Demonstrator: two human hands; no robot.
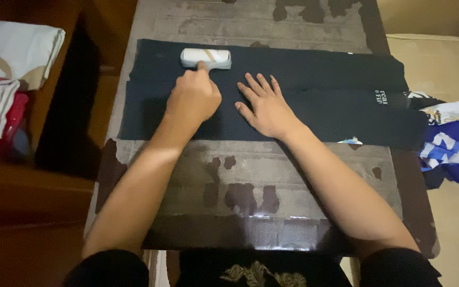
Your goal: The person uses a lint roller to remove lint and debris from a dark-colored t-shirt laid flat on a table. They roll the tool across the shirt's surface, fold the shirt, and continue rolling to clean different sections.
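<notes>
While our left hand (193,98) is closed around the handle of a white lint roller (206,58), the roller head rests on the upper left part of a folded dark navy garment (314,101) spread across the worn counter (251,186). Our right hand (264,106) lies open, palm flat on the garment, just beside the left. Patterned blue-and-white fabric (452,141) sits at the counter's right edge.

Lint roller on dark cloth
Left hand (193,98) grips the white lint roller (206,58) at the dark garment's (314,101) eleven o'clock; right hand (265,109) lies flat at centre, fingers (258,85) spread, on the worn table (251,180).
</notes>
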